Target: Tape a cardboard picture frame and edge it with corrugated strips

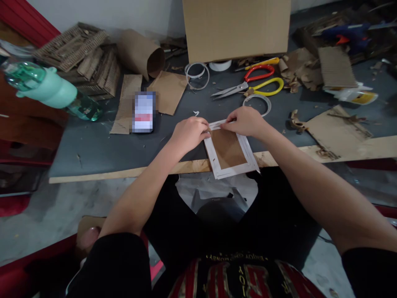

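A brown cardboard panel [231, 149] bordered with white tape strips [237, 169] lies at the table's front edge, its near end jutting over the wood trim. My left hand [192, 132] pinches its far left corner between thumb and fingers. At the far side, my right hand [245, 122] has its thumb and fingertips pressed together on the white border. Just beyond the right hand lies a roll of tape [269, 106]. Scissors [248, 86] with one red and one yellow handle rest farther back.
A phone [144, 111] lies on cardboard at left, near a green water bottle [58, 89]. Behind are stacked cardboard strips [102, 70], a cardboard tube [139, 51], another tape ring [198, 78] and a large box [237, 29]. A glue bottle [356, 94] and cardboard scraps [338, 128] occupy the right.
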### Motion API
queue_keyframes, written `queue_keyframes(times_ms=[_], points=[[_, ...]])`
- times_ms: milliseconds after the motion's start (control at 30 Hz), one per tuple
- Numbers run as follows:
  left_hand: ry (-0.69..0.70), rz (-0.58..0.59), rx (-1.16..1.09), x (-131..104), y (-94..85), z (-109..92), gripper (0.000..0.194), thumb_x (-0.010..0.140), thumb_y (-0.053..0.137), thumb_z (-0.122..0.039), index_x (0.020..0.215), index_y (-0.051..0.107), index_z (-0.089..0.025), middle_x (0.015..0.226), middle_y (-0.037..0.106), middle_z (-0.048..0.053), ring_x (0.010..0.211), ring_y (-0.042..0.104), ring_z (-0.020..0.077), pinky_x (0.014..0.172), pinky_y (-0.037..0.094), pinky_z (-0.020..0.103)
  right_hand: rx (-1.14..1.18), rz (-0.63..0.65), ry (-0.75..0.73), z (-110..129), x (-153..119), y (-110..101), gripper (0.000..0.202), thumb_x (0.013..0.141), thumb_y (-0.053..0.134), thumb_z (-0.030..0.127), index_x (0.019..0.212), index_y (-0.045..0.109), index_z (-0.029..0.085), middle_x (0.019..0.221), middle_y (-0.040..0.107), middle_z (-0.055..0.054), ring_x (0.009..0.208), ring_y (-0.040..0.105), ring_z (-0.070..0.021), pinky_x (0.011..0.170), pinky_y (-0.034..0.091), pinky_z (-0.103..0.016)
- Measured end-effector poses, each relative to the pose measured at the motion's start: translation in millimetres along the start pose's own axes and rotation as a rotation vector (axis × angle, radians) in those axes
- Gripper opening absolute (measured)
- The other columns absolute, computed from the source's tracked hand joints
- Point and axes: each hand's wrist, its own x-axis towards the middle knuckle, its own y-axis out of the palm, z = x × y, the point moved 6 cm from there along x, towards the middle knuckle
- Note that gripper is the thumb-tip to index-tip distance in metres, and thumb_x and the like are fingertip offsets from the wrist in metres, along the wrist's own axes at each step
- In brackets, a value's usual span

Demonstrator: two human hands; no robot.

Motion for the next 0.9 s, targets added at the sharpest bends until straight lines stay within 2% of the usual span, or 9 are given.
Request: queue_keyframes(times_ms=[200, 400, 633, 900], points=[[-0.013, 0.007, -0.005, -1.0, -2.4, -3.0, 0.019, 0.104, 0.071, -0.022, 0.115, 0.086, -0.023, 0.136, 0.082, 0.007, 0.128, 0.074, 0.0300, 0.099, 0.061, 0.041, 0.019, -0.047, 0.037, 1.2, -2.4, 0.6, 0.026, 0.088, 0.075, 0.047, 0.095, 0.089, 0.027, 0.089, 0.080, -0.011, 0.101, 0.076, -0.0370, 0.087, 0.055, -0.044], [-0.026, 0.012, -0.018, -1.8, -3.1, -3.6, 0.018, 0.103, 0.071, -0.021, 0.114, 0.086, -0.023, 0.137, 0.081, 0.007, 0.127, 0.074, 0.0293, 0.099, 0.061, 0.040, 0.025, -0.055, 0.041, 0.8, -2.3, 2.0, 0.028, 0.091, 0.072, 0.047, 0.097, 0.089, 0.025, 0.095, 0.081, -0.012, 0.105, 0.075, -0.0379, 0.089, 0.055, -0.045], [-0.033, 0.007, -0.032, -1.7, -1.2, -1.6, 0.018, 0.103, 0.071, -0.021, 0.112, 0.086, -0.025, 0.137, 0.081, 0.006, 0.125, 0.075, 0.0289, 0.096, 0.060, 0.039, 0.035, -0.081, 0.010, -2.9, 1.8, 4.7, 0.027, 0.087, 0.074, 0.050, 0.091, 0.088, 0.027, 0.084, 0.078, -0.010, 0.097, 0.075, -0.0363, 0.087, 0.056, -0.045], [-0.086, 0.069, -0.024, -1.8, -4.1, -6.7, 0.020, 0.105, 0.070, -0.020, 0.118, 0.086, -0.021, 0.143, 0.078, 0.008, 0.131, 0.072, 0.0317, 0.100, 0.059, 0.043, 0.030, -0.065, 0.044, -1.0, -0.5, 3.3, 0.027, 0.088, 0.074, 0.048, 0.096, 0.089, 0.026, 0.090, 0.080, -0.012, 0.101, 0.075, -0.0374, 0.089, 0.056, -0.046]])
